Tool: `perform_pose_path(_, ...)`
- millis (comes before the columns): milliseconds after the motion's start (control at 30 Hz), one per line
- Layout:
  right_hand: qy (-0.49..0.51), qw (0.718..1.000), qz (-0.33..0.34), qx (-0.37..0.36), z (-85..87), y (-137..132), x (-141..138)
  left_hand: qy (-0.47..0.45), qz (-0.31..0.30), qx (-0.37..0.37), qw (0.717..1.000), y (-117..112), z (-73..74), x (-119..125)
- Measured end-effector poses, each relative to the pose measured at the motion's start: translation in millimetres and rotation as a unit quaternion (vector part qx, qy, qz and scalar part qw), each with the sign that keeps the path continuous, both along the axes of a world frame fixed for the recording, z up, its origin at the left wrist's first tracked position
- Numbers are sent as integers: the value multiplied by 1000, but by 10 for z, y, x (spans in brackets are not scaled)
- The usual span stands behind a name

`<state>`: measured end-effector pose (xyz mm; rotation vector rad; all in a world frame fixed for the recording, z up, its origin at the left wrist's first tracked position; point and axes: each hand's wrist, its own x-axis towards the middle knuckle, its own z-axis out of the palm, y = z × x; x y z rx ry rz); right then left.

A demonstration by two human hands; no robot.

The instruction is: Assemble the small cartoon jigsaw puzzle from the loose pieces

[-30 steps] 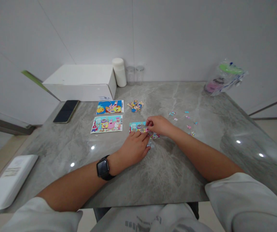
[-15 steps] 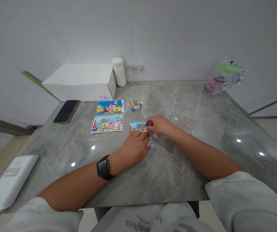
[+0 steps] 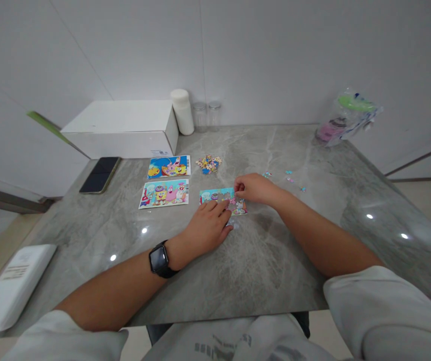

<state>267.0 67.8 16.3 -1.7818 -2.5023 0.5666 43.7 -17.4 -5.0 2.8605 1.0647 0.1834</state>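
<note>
A partly assembled jigsaw puzzle (image 3: 205, 194) with a cartoon picture lies on the grey table, with gaps in its middle. My left hand (image 3: 208, 224) rests flat over its lower edge, fingers spread out and touching it. At the puzzle's upper right edge is my right hand (image 3: 255, 189), thumb and fingertips pinched together; anything between them is too small or hidden to make out. Left of the puzzle lies a matching picture card (image 3: 165, 194), and behind that a blue picture card (image 3: 169, 167). A heap of puzzle pieces (image 3: 208, 164) sits beyond the puzzle.
Several loose pieces (image 3: 289, 173) are scattered right of my right hand, some behind the forearm. A phone (image 3: 100, 175), white box (image 3: 120, 130), white bottle (image 3: 183, 113) and two clear jars (image 3: 207, 117) stand or lie further back. A white device (image 3: 16, 286) is front left; a bagged item (image 3: 345, 120) back right.
My right hand has moved a little right and up, uncovering the right part of the puzzle. My left hand stays on the puzzle. The view has shifted slightly.
</note>
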Motion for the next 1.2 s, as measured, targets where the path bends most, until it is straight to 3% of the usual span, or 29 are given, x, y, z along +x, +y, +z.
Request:
perform_pose_path(500, -7, 999, 17, -28, -56, -25, -87, -12, -11, -19, 1000, 73, -8, -40)
perform_pose_path(833, -8, 999, 23, -21, -93, 3, -76, -20, -19, -25, 999, 113, 28, -51)
perform_pose_path(1200, 9, 999, 29, 16, -95, 37, -17, -51, -27, -32, 998, 166, -26, -79)
